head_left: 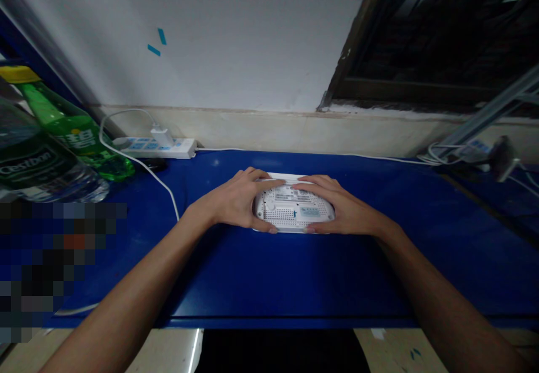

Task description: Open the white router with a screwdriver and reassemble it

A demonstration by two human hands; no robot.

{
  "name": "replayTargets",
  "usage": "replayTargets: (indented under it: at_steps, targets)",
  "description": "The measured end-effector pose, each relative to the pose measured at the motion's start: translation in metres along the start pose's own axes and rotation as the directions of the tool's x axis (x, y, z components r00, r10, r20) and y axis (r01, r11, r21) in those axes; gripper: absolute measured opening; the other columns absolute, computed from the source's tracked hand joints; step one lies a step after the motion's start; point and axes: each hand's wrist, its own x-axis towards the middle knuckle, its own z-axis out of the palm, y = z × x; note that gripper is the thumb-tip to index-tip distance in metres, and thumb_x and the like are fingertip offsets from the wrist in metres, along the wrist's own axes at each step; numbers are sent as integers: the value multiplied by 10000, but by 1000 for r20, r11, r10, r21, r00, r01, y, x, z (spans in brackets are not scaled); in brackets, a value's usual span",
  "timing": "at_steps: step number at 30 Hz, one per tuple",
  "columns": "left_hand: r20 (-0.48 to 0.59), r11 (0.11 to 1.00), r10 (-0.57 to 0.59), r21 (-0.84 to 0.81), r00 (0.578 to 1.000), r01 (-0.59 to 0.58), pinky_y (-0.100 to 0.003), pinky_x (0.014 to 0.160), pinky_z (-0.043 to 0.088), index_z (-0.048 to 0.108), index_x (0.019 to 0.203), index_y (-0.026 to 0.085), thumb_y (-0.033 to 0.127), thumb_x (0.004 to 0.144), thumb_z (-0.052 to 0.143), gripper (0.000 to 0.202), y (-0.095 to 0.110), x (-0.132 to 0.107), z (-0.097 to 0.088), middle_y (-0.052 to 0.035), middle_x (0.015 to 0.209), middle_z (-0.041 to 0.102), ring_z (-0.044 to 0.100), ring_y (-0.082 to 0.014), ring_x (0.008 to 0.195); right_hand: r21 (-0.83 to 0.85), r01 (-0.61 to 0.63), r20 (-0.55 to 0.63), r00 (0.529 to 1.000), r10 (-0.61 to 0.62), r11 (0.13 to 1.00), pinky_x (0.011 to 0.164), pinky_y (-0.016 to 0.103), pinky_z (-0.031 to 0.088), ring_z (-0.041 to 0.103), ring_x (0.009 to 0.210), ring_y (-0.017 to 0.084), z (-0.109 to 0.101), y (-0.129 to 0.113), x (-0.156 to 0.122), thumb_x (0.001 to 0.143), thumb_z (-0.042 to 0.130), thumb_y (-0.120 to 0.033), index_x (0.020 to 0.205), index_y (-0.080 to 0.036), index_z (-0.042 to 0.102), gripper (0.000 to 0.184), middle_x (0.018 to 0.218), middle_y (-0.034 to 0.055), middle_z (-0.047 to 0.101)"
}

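Note:
A white router-like device lies bottom-up on the blue table, its vented underside and labels facing me. My left hand wraps round its left end, fingers over the far edge and thumb on the near edge. My right hand grips the right end in the same way. The fingertips of both hands nearly meet over the far edge of the device.
A white power strip with a plugged charger and a white cable lies at the back left. A green bottle and a clear water bottle stand at the left. More cables and a plug lie at the back right.

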Motion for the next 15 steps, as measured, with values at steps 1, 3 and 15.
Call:
replayTargets:
  at_steps: [1,3,15]
  targets:
    - [6,1000,-2,-5,1000,2,-549,1052,347,438,1542,263,703,677,786,1032,0,0,0,-187,1406,532,493,-411,1236,-5,-4,0,1000,4,1000,1124,632,372,400,1405,369,0,0,0,770,788,-593,1517,-357,442,856,1536,94,459]
    - [11,1000,-5,-11,1000,6,-540,1050,356,430,1547,248,710,685,778,1038,0,-1,0,-193,1419,526,493,-412,1250,-8,-15,1,1000,15,1000,1125,625,376,406,1403,363,0,-1,0,772,788,-589,1509,-354,457,841,1530,97,465]
    - [-36,998,4,-60,999,-6,-507,1032,394,531,1480,231,680,741,762,895,4,3,-1,-176,1349,590,546,-382,1189,39,-22,-58,998,24,999,1073,556,462,526,1315,327,-7,-3,1,747,824,-552,1388,-293,607,725,1435,112,581]
